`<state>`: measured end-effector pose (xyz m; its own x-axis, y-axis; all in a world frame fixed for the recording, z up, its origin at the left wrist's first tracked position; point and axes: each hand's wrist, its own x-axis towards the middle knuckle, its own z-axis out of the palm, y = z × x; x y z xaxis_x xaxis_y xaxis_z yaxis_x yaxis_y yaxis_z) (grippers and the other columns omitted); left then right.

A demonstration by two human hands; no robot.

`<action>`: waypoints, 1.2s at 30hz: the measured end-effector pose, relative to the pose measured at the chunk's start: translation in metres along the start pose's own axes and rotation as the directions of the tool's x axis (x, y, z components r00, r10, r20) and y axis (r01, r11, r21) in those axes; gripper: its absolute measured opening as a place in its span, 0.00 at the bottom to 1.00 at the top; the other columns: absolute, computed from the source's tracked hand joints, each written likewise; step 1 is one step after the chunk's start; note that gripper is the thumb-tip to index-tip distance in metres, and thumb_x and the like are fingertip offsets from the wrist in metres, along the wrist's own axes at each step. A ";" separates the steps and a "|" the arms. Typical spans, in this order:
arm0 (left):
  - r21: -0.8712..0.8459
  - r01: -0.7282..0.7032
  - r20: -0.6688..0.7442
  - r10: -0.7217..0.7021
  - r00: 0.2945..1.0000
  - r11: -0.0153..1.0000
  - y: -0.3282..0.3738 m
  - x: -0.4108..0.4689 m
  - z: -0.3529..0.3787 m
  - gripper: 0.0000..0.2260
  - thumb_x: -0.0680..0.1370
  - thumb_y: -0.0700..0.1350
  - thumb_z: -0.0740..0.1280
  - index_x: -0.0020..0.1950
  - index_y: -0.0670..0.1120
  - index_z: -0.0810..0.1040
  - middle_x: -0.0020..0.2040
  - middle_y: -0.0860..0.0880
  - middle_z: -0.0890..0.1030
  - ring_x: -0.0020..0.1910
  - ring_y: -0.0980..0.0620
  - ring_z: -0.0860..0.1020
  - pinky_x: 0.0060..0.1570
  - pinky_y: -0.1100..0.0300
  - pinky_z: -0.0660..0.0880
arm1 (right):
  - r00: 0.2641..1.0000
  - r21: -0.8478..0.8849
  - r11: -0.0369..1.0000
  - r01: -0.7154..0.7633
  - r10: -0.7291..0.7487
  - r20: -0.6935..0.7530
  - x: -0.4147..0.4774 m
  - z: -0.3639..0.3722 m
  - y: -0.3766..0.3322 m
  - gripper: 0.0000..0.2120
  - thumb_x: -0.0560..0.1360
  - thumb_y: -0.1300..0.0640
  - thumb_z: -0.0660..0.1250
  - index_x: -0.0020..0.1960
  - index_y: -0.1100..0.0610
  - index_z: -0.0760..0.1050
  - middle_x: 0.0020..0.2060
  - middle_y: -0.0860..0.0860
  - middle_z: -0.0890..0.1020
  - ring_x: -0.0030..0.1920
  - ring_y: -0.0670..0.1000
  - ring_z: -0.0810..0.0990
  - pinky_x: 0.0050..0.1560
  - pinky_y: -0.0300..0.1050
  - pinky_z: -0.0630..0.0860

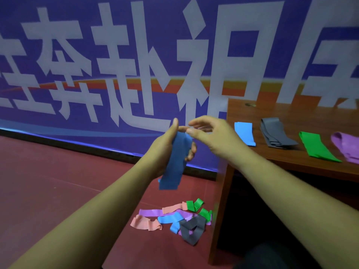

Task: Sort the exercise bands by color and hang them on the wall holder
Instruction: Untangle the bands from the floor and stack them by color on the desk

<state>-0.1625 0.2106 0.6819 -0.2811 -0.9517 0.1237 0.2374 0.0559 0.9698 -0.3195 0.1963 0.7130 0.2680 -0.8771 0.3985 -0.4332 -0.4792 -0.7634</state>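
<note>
The two forearms fill the foreground. The left hand clenches a dark blue band mid-length, its lower end hanging free above the floor pile. The right hand is loose and holds nothing, fingertips just beside the band's top edge. On the table lie sorted bands: light blue, grey, green, purple. No wall holder is in view. Risks, as I judge them: the limp band could slip and drop back into the pile; dark blue could get laid with light blue in this dim light; the tangled pile could drag several bands up at once.
</note>
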 end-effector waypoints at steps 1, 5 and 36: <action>0.017 0.013 0.041 -0.014 0.999 1.000 0.000 -0.001 0.003 0.33 0.81 0.63 0.52 0.62 0.34 0.73 0.37 0.38 0.75 0.32 0.46 0.74 0.35 0.56 0.73 | 0.996 -0.093 0.995 0.045 -0.037 0.087 0.002 -0.004 -0.006 0.09 0.75 0.49 0.70 0.54 0.49 0.80 0.49 0.40 0.78 0.52 0.43 0.78 0.48 0.32 0.72; -0.029 0.038 0.116 -0.034 0.993 0.999 -0.002 -0.001 0.012 0.31 0.81 0.63 0.50 0.57 0.36 0.75 0.37 0.40 0.78 0.32 0.47 0.77 0.35 0.58 0.76 | 0.961 -0.240 0.965 0.110 -0.041 0.273 0.005 -0.015 -0.014 0.07 0.75 0.54 0.70 0.51 0.55 0.82 0.44 0.32 0.73 0.43 0.51 0.84 0.37 0.23 0.70; 0.064 0.224 0.078 -0.229 0.970 0.972 -0.020 0.140 0.107 0.07 0.81 0.43 0.63 0.51 0.46 0.81 0.49 0.44 0.84 0.50 0.48 0.82 0.56 0.51 0.78 | 0.952 -0.168 0.937 -0.306 0.307 -0.026 0.113 -0.207 0.080 0.05 0.71 0.61 0.75 0.46 0.59 0.82 0.38 0.55 0.84 0.38 0.49 0.81 0.38 0.42 0.78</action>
<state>-0.3059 0.1088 0.7018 -0.3992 -0.9128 -0.0858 0.1078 -0.1397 0.9843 -0.5024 0.0523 0.8021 0.0995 -0.9823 0.1587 -0.6322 -0.1855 -0.7523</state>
